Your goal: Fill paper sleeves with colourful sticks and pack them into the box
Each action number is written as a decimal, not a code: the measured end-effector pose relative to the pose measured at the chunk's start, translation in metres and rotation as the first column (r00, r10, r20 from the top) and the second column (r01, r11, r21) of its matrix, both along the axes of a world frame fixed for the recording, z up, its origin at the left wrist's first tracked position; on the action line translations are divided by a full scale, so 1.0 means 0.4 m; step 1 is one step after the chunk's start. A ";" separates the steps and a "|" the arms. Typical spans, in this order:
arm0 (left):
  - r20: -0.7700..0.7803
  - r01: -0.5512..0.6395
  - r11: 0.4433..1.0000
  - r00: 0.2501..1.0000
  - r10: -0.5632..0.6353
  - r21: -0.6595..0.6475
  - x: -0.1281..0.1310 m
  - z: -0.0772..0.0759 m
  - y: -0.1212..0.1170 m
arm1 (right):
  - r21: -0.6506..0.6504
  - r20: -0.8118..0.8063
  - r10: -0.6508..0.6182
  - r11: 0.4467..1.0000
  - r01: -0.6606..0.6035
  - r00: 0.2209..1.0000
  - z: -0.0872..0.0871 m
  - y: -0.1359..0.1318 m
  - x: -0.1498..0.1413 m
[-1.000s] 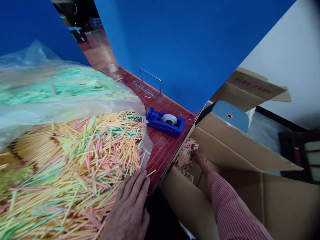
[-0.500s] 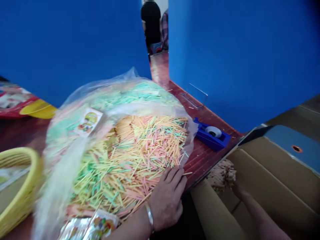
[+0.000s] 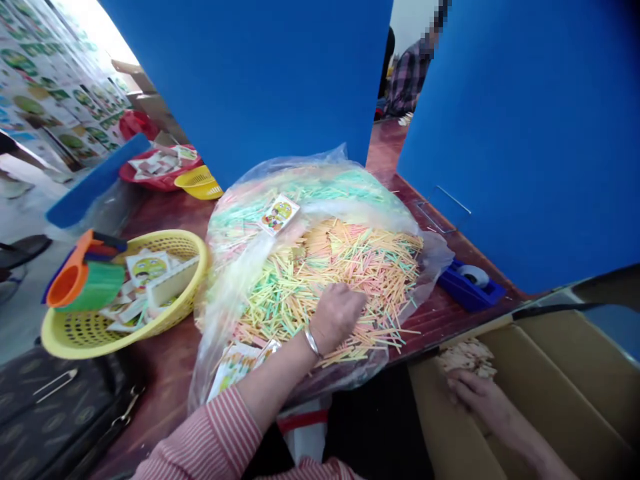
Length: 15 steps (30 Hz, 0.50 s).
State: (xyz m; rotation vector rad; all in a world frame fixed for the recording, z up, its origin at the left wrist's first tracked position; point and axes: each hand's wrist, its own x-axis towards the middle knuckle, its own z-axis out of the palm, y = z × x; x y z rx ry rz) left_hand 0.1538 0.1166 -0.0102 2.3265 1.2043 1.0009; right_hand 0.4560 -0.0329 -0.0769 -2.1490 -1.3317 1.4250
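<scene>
Thin pastel sticks (image 3: 370, 267) in yellow, orange, pink and green fill a large clear plastic bag (image 3: 320, 208), heaped at its mouth on the table. My left hand (image 3: 340, 317), with a bangle at the wrist, rests on the heap, fingers curled under; what they grip is hidden. A small printed packet (image 3: 280, 213) lies on the bag, and more packets (image 3: 235, 367) lie beneath my left forearm. Down at the right, my right hand (image 3: 475, 393) reaches into a cardboard box (image 3: 555, 387). Its fingers are drawn together against a clump of pale pieces (image 3: 467, 355).
A yellow basket (image 3: 193, 287) with packets and coloured scoops (image 3: 103, 283) stands left, beside a dark handbag (image 3: 65, 407). Farther back are a red basket (image 3: 165, 181) and a yellow one (image 3: 200, 183). A blue tape dispenser (image 3: 470, 283) sits right. Blue panels (image 3: 280, 73) rise behind; a person (image 3: 407, 80) shows between them.
My view has swung left, bringing in the yellow basket and handbag. My left hand has moved from the near right edge onto the heap, its fingers now curled. My right hand shows more clearly.
</scene>
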 end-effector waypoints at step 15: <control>0.599 -0.216 0.799 0.559 0.573 -0.561 -0.244 0.127 -0.040 | 0.364 -0.542 0.187 0.931 0.029 0.819 0.225 0.191 -0.668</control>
